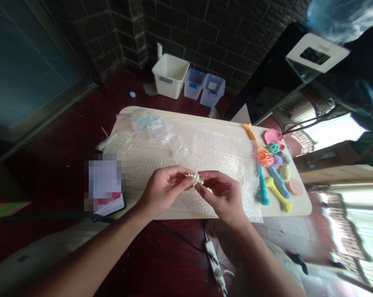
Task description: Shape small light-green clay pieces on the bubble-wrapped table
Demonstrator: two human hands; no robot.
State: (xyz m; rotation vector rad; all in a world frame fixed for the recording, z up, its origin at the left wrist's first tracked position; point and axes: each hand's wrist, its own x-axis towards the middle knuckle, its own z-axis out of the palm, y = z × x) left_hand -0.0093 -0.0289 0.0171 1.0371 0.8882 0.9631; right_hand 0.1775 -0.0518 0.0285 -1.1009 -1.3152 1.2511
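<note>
- L hand (164, 187): thumb + fingertips pinched almost closed on L end of the pale green bead string (196, 178); fingers hide part of it.
- R hand (222, 194): thumb + forefinger narrowed at the string's R end, holding it too; other fingers loosely curled.
- Bead string: small, round, smooth-looking beads; held btwn both hands, over near-middle of table (302, 205).
- Under hands: clear bubble wrap (223, 144), dimpled + shiny, covers most of tabletop, hangs a bit past near edge.
- Far L: crinkly clear plastic bags (158, 128) heaped on the wrap.
- Near L: dark-edged device (112, 205) at table edge, mostly pixelated, can't read it.
- R end: crowd of soft-looking toys, incl. yellow bone shape (279, 194), long blue one (278, 181), knobbly teal one (262, 185), orange/white ball (265, 156), ruffled pink piece (273, 136). Some sit on/against wrap's R edge.
- Also R: flat, round tan disc (295, 187), near toys.
- Beyond far edge, on floor: white plastic basket (171, 78), 2 see-thru bins (203, 87) just R of it; dark brick wall (189, 35) behind.
- Near side, below table: white power strip (216, 266) w/ cords.
</note>
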